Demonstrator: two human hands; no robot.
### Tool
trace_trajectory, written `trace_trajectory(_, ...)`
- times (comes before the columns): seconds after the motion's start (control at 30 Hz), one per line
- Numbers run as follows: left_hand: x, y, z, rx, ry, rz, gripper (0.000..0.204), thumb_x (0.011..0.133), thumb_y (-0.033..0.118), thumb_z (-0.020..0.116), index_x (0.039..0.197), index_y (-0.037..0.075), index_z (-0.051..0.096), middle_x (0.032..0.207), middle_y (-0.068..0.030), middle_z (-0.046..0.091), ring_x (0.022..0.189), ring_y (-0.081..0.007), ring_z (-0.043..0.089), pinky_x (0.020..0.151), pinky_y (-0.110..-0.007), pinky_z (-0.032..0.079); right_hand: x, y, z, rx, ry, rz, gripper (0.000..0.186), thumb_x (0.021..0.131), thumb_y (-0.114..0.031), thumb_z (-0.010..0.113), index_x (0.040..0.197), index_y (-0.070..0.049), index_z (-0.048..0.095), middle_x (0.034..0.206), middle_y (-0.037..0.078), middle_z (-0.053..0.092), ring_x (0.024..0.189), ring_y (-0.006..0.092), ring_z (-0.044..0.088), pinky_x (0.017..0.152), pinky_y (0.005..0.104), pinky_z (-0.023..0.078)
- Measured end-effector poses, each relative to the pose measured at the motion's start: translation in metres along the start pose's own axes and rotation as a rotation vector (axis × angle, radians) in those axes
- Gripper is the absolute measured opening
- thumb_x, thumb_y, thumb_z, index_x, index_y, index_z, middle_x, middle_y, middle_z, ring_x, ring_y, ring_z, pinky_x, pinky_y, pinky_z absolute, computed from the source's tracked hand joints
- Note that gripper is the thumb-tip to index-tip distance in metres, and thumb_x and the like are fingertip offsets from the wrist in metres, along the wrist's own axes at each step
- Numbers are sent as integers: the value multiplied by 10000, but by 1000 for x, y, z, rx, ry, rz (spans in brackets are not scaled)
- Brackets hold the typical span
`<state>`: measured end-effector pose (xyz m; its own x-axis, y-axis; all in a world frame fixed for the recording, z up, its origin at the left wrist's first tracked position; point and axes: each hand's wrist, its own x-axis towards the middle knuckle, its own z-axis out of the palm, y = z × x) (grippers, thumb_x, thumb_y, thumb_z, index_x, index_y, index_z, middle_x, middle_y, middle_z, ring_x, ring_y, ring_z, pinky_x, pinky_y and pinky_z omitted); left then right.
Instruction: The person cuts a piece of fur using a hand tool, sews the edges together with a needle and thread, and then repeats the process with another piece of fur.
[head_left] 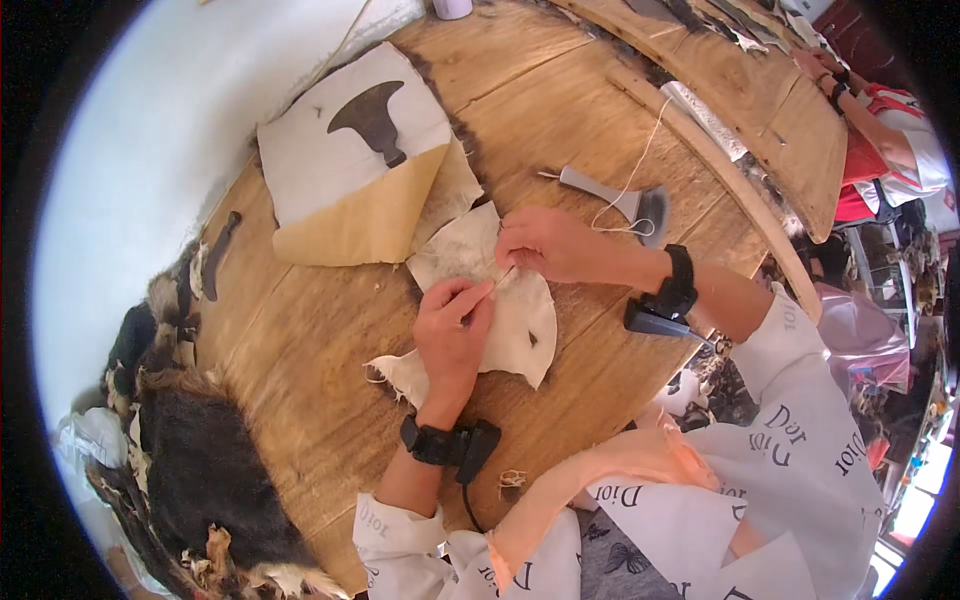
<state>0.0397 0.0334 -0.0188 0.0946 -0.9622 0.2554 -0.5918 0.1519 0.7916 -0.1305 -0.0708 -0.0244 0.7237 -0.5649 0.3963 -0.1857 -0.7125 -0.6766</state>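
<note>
A pale, irregular piece of hide (525,320) with a small dark slit lies on the wooden table in front of me. Above its middle, the thumb and fingers of my left hand (450,335) are pinched together. My right hand (555,245) is also closed, its fingertips just above and to the right of the left ones. A short, thin pale strand (507,275) runs between the two sets of fingertips; whether it is thread or a needle is too small to tell. Part of the hide is hidden under both hands.
A dark crescent-bladed knife (368,120) rests on a white sheet with a tan folded flap (360,215). Right of it lies a grey-handled brush (610,195) crossed by white thread (645,150). A curved knife (220,255) and dark fur (210,470) are leftward. Another person's hand (815,65) is far right.
</note>
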Motion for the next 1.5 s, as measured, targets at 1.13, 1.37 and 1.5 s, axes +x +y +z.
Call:
trace_trajectory(1.13,4,-1,0,21,9,41,167,682,24,657,847,48,650,875,-68,632,744,-229,561,661,-302,458,17,-7,8,-337,-307,-266,467,544,-161,614,958,-12,459,766,94,470,708,262,482,624,352,405)
trace_trajectory(1.37,3,-5,-1,6,26,35,188,675,19,657,861,36,646,900,-90,637,772,-255,578,694,-310,466,13,-26,-4,-575,-134,-495,225,654,-208,586,816,-93,482,753,11,478,735,182,472,646,305,402)
trace_trajectory(1.5,3,-11,3,66,34,100,189,672,9,650,859,34,643,910,-103,631,791,-268,576,706,-322,466,11,-28,-1,-524,-97,-645,118,672,-171,556,757,-100,514,729,10,458,761,171,464,645,280,403)
